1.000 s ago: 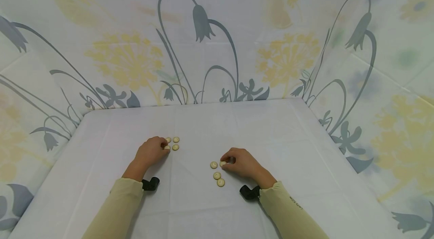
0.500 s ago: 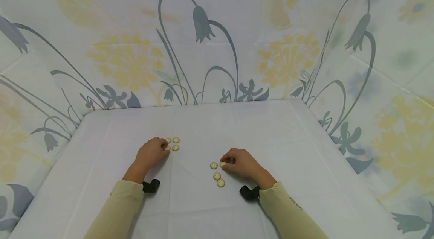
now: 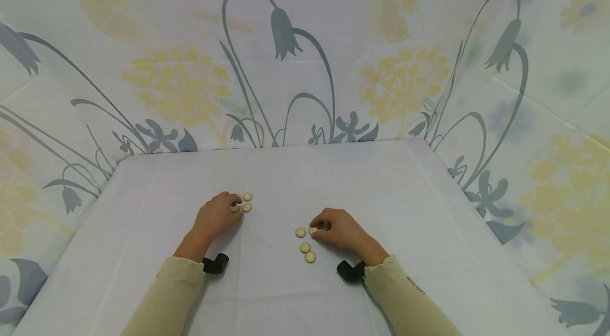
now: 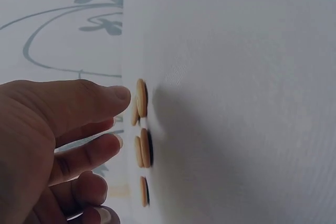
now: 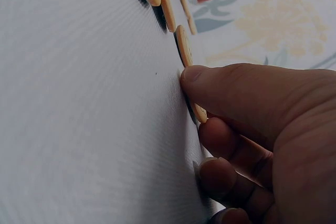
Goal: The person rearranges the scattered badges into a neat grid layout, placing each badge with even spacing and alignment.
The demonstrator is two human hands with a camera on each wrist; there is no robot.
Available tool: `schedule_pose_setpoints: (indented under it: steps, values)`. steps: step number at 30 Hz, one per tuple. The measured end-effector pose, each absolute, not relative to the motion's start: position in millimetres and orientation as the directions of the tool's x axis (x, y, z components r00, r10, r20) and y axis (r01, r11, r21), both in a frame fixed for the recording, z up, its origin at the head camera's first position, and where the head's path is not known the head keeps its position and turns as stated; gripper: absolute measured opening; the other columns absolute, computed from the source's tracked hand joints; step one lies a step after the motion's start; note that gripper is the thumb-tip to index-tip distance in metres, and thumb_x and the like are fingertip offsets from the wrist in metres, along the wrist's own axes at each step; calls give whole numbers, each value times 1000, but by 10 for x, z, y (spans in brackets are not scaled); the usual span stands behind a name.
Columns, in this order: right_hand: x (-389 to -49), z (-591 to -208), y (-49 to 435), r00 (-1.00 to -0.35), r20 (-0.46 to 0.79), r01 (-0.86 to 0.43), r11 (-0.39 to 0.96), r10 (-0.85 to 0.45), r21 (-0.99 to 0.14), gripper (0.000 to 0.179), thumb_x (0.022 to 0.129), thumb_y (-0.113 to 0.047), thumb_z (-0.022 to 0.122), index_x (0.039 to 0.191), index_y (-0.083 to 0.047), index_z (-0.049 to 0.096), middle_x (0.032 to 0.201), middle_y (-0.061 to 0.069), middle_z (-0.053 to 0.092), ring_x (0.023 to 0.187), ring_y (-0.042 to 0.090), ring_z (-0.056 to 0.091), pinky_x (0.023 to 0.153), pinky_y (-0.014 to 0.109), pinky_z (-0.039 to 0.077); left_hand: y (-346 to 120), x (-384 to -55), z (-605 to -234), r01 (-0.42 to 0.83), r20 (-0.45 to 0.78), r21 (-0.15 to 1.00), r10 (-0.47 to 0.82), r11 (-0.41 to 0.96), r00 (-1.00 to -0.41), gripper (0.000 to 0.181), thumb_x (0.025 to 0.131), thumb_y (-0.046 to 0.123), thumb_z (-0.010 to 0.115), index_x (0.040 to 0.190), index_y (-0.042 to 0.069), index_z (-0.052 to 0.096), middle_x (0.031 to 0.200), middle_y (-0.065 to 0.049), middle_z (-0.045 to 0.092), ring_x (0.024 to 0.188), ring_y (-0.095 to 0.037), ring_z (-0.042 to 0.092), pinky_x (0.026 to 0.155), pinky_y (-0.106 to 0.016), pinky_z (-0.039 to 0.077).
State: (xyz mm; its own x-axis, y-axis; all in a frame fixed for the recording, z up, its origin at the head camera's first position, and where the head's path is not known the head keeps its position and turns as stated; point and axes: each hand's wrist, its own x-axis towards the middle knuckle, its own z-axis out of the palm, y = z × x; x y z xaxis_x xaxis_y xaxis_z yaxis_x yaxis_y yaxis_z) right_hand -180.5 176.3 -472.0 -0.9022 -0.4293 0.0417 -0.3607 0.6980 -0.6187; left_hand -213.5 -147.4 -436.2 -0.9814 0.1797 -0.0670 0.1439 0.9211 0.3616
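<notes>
My left hand (image 3: 216, 215) reaches over the left group of small round pale wooden discs. Its thumb (image 4: 107, 100) and index finger (image 4: 92, 153) are parted, with the discs just beyond their tips in the left wrist view. One disc (image 3: 235, 209) shows between these fingers in the head view; two others (image 3: 247, 197) lie just right of the hand. My right hand (image 3: 340, 230) pinches a disc (image 5: 200, 113) between thumb and index finger, low at the white cloth. Beside it lies another disc (image 3: 300, 232), and two more (image 3: 305, 247) sit nearer the front, edges close together.
A white cloth (image 3: 286, 293) covers the table. Floral sheets (image 3: 190, 76) hang behind it and at both sides. A black wrist device (image 3: 216, 264) sits at the left cuff, and a similar black device (image 3: 350, 271) at the right one.
My left hand has shifted slightly to the right over its discs, its fingertips now further along the group. The right hand and its disc have stayed in place.
</notes>
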Motion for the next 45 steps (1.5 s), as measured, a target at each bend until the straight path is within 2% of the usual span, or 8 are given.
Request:
schedule_pose_setpoints:
  steps: [7, 17, 29, 45]
  values:
    - [-1800, -4720, 1766, -900, 39, -364, 699, -434, -616, 20, 85, -27, 74, 103, -21, 74, 90, -14, 63, 77, 4, 52, 70, 23, 45, -1370, -2083, -4376, 161, -73, 398, 206, 903, -976, 30, 87, 25, 69, 113, 9, 68, 109, -8, 64, 96, -26, 63, 80, -46, 51]
    - [-1799, -4720, 1772, -901, 37, -363, 703, -433, -611, 19, 85, -27, 74, 103, -21, 74, 91, -14, 63, 77, 4, 52, 71, 23, 44, -1134, -1986, -4427, 209, -71, 408, 259, 889, -963, 30, 86, 27, 72, 112, 14, 68, 107, -4, 67, 98, -24, 64, 82, -43, 52]
    - [-1806, -4715, 1766, -900, 34, -363, 702, -435, -612, 19, 85, -27, 74, 103, -21, 74, 91, -13, 63, 76, 4, 52, 70, 23, 45, -901, -1925, -4467, 213, -83, 463, 281, 861, -956, 26, 85, 27, 74, 108, 17, 70, 103, 0, 66, 95, -17, 62, 83, -38, 51]
    - [-1813, -4705, 1765, -899, 39, -364, 694, -437, -621, 19, 85, -27, 74, 102, -21, 74, 89, -13, 62, 76, 5, 52, 70, 23, 44, -660, -1861, -4445, 273, -80, 509, 361, 816, -929, 22, 83, 24, 74, 103, 14, 71, 97, 0, 66, 87, -15, 59, 80, -36, 49]
